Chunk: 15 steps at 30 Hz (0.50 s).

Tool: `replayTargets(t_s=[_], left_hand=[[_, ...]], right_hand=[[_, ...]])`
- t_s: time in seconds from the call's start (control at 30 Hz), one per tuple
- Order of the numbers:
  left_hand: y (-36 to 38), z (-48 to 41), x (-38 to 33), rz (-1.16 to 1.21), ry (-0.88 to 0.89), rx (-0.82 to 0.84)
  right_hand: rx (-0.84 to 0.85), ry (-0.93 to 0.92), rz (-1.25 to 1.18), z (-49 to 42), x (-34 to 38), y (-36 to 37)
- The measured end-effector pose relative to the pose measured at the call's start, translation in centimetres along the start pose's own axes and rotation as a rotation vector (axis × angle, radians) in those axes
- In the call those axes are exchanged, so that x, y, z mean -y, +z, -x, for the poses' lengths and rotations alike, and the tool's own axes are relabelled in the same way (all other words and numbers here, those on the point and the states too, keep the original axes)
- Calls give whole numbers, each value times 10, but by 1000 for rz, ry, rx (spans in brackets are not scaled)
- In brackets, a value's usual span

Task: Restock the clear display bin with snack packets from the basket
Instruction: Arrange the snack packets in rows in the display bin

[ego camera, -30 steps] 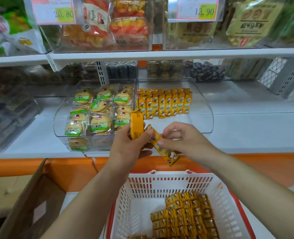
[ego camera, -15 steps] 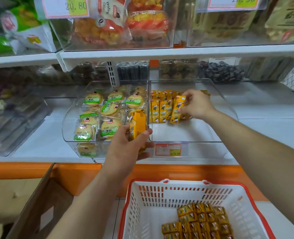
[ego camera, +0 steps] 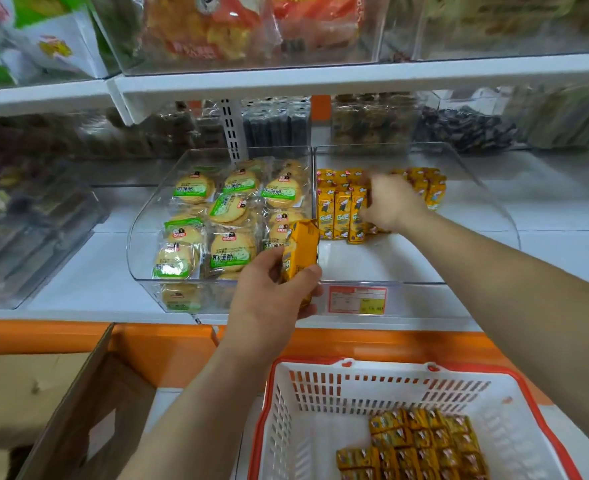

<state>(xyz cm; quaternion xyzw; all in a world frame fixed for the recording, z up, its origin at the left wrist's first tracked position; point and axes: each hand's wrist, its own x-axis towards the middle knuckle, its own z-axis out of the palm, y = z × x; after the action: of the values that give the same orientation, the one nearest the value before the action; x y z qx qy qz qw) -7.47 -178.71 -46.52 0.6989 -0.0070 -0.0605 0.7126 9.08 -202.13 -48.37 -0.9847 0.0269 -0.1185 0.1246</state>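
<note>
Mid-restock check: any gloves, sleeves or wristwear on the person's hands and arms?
None visible. The left hand and right hand are ungloved, both forearms sleeveless to the frame edge, wrists without watch or band. Rings: too blurred to tell.

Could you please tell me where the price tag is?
Head view, centre: the price tag is on the front wall of the clear bin, right of the left hand.

Yellow snack packets (ego camera: 334,213) stand upright in a row along the back edge of the clear display bin (ego camera: 390,263), loose packets (ego camera: 424,441) lie flat in rows toward the near right corner of the white, red-rimmed basket (ego camera: 320,393), and a held packet (ego camera: 300,251) stands upright in the left hand (ego camera: 272,299) at the bin's front left corner.
</note>
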Motion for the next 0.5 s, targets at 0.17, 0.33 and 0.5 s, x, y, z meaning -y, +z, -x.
replayTargets(t_s=[0.17, 0.33, 0.5], left_hand=[[-1, 5, -4, 2, -3, -3], [5, 14, -6, -48, 22, 40], [29, 33, -1, -266, 96, 174]], right_hand=[[-43, 4, -91, 24, -2, -25], [-3, 6, -555, 101, 10, -66], [228, 88, -1035, 190, 31, -84]])
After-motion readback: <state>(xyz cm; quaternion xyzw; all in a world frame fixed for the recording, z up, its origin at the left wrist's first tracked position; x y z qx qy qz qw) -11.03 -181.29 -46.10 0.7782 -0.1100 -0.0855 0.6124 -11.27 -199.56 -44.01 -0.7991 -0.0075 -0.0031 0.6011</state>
